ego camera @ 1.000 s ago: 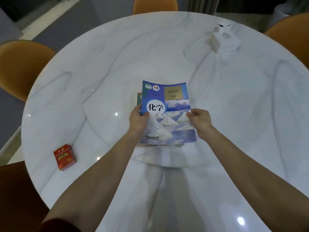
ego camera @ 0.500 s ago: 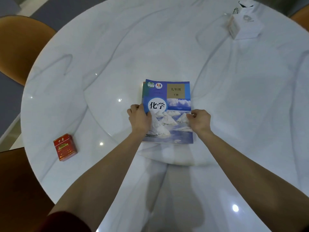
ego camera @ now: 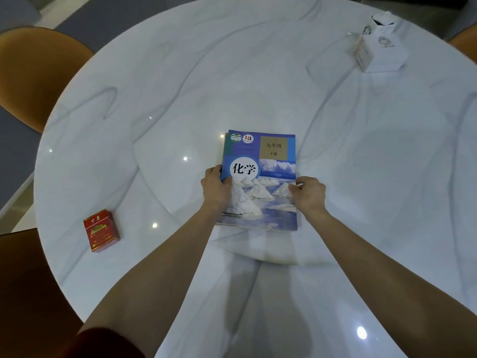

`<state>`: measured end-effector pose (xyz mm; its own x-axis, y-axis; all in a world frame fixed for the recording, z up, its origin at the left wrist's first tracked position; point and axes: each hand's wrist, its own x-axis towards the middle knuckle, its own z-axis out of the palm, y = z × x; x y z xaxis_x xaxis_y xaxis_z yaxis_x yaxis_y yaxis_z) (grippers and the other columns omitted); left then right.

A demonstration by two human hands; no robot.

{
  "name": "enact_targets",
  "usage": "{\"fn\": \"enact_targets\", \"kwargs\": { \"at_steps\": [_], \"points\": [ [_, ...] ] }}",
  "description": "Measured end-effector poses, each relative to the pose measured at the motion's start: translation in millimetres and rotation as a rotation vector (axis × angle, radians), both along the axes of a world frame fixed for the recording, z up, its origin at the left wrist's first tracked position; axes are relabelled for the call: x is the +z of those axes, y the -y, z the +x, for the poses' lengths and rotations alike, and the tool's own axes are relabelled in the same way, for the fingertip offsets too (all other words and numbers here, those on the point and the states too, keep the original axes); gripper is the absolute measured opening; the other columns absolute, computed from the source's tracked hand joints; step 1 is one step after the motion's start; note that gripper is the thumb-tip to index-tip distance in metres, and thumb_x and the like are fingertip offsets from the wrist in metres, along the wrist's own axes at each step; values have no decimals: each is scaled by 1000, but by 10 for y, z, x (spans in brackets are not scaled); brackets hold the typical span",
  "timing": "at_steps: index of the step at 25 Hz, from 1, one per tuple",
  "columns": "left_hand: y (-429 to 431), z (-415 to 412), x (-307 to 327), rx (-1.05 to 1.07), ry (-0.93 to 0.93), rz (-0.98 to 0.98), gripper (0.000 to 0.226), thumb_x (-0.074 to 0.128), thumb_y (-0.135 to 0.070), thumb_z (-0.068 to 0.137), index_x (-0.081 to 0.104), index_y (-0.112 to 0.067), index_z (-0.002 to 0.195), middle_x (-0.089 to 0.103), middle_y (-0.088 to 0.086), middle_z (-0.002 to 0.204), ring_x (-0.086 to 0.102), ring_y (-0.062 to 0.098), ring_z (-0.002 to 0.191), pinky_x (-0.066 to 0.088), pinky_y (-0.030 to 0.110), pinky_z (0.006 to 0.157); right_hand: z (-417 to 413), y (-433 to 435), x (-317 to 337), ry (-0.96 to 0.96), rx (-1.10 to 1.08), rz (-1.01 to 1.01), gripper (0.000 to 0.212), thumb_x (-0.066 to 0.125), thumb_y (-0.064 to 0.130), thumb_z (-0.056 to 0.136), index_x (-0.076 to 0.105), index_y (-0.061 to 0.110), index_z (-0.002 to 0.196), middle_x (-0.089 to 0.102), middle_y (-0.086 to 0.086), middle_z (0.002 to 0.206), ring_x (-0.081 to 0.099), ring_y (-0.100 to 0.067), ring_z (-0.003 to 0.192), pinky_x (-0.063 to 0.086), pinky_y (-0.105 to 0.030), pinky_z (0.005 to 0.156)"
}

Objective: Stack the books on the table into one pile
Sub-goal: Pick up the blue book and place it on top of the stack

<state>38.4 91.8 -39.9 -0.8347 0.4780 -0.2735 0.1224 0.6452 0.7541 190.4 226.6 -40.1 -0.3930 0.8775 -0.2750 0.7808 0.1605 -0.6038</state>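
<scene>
- Left hand [ego camera: 216, 189]: set against the left edge of the top book [ego camera: 260, 177], thumb lying on the cover beside the white circle with the title, fingers curled round the edge; it grips the book there.
- Right hand [ego camera: 308, 194]: at the book's right edge, directly across from the left hand, fingers bent and pinching the edge, thumb tip on the cover.
- Top book: blue cover with white mounds and sky, lying flat between the two hands, its far end reaching well beyond both sets of knuckles, its near edge over the wrists.
- Pile [ego camera: 225, 148]: thin strips of other covers show under the top book along its left side, just beyond the left hand's fingers; how many books lie beneath cannot be told.
- Table [ego camera: 180, 99]: round, white marble, bearing the pile in front of both hands.
- Red pack [ego camera: 101, 230]: well out to the left of the left forearm, near the table's rim.
- White box [ego camera: 379, 50]: far beyond the right hand, toward the table's far right.
- Chair [ego camera: 33, 73]: orange, past the table's rim, far left of the left hand.
</scene>
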Motion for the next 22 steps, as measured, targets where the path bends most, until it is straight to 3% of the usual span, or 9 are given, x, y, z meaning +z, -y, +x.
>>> {"fn": "enact_targets", "kwargs": {
  "at_steps": [6,12,19,22],
  "points": [
    [112,20,39,8,66,13,32,50,-12,89,56,-5,119,57,19,121,58,35,107,49,45,97,-15,7,69,46,43,42,29,54,16,90,63,2,113,68,-21,112,60,-36,106,48,-37,90],
    [361,40,56,-77,-35,-77,29,47,-4,87,66,-2,109,64,24,109,61,37,101,48,34,86,-94,7,117,128,73,92,27,56,16,88,65,2,110,68,-20,112,62,-35,101,50,-36,86],
    [555,104,97,-151,0,-69,30,47,-3,87,58,4,115,54,26,117,55,41,107,45,38,92,-89,2,140,223,132,147,30,59,16,85,66,2,110,69,-23,111,63,-40,100,49,-38,88],
    [810,42,127,-187,16,-83,45,51,-11,89,44,-2,134,48,22,129,49,36,118,42,41,102,-90,94,180,241,124,170,33,58,17,87,63,-1,114,66,-26,115,61,-42,103,48,-41,90]
  ]
}}
